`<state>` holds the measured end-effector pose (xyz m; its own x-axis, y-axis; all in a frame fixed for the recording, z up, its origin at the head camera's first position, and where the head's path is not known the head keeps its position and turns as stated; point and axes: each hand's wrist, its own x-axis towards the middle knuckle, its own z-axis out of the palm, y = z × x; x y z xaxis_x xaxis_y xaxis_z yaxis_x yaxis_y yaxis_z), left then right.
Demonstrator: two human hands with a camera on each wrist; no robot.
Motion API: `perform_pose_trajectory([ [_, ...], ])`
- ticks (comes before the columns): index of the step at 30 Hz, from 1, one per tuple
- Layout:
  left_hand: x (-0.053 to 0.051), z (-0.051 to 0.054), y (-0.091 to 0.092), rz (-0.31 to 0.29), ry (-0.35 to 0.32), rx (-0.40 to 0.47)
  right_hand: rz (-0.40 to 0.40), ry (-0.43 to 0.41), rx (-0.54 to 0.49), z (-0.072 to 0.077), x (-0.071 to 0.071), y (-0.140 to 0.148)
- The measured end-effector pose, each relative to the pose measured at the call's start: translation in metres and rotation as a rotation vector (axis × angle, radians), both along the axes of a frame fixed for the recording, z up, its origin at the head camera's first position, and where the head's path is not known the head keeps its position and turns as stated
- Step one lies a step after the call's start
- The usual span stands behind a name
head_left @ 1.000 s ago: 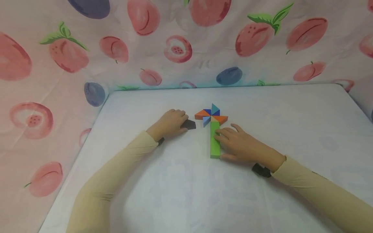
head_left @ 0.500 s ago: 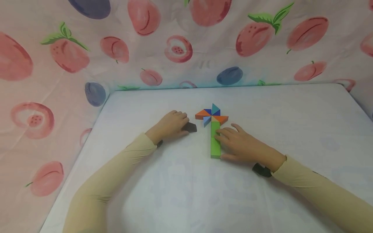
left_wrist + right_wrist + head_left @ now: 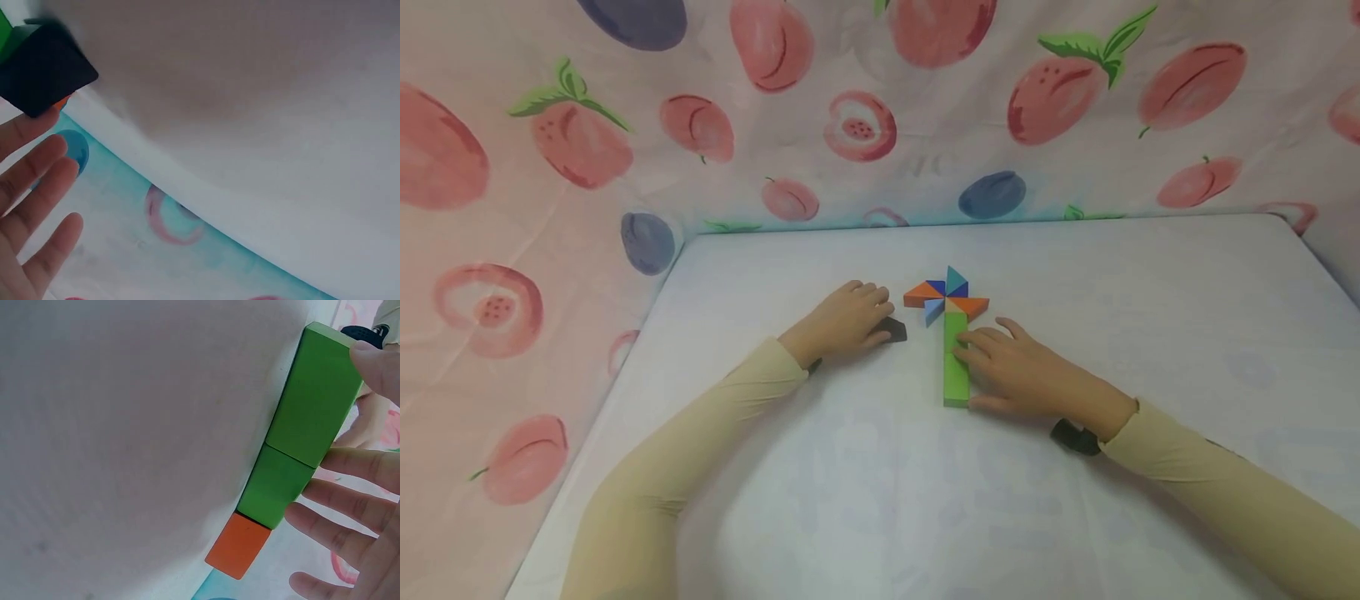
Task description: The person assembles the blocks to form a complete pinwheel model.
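Note:
In the head view, my left hand (image 3: 842,319) pinches a dark block (image 3: 895,330) between thumb and fingers, left of the coloured pieces. The left wrist view shows the dark block (image 3: 47,69) at the index fingertip; the thumb is hidden. My right hand (image 3: 1018,372) rests against two green blocks (image 3: 956,367), laid end to end in an upright line. Its fingertips and thumb touch them with fingers fairly straight. Above the green blocks lies a pinwheel of triangular pieces: orange (image 3: 921,295), light blue (image 3: 933,311) and teal (image 3: 955,280), with dark blue between.
The pieces lie on a white-covered table (image 3: 880,500). A fruit-patterned cloth (image 3: 925,108) hangs along the back and left sides. A black wrist camera (image 3: 1075,437) sits under my right wrist, close to the table.
My left hand and the dark block have shifted only slightly beside the pinwheel. The right hand stays on the green blocks, and the coloured pieces have kept their arrangement.

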<state>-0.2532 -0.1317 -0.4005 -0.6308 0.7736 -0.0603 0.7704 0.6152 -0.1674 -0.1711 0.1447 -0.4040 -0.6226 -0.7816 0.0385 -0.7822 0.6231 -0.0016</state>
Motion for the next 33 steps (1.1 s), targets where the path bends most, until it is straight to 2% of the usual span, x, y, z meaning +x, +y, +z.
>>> perform_pose_trajectory([
  [7, -0.009, 0.003, -0.002, 0.129, -0.029, -0.043, 0.016, 0.002, -0.019, 0.000, 0.000, 0.001],
  [11, -0.013, 0.004, -0.007, 0.139, -0.047, -0.032, 0.017, 0.004, -0.023, -0.001, 0.000, 0.001],
  [17, -0.013, 0.005, -0.013, 0.157, -0.132, 0.008, 0.016, 0.009, -0.016, -0.001, 0.000, 0.001],
  [20, -0.011, 0.002, -0.014, 0.140, -0.141, 0.016, 0.010, 0.003, -0.008, 0.000, 0.000, 0.001],
  [25, -0.006, -0.001, -0.011, 0.063, -0.093, 0.029, 0.002, -0.010, 0.001, 0.000, 0.000, 0.000],
  [30, 0.003, -0.001, 0.001, -0.012, -0.043, 0.038, 0.004, -0.005, 0.000, 0.000, 0.000, 0.000],
  [33, 0.007, -0.001, 0.009, -0.035, -0.029, 0.029, 0.006, -0.005, 0.000, 0.000, -0.001, 0.000],
])
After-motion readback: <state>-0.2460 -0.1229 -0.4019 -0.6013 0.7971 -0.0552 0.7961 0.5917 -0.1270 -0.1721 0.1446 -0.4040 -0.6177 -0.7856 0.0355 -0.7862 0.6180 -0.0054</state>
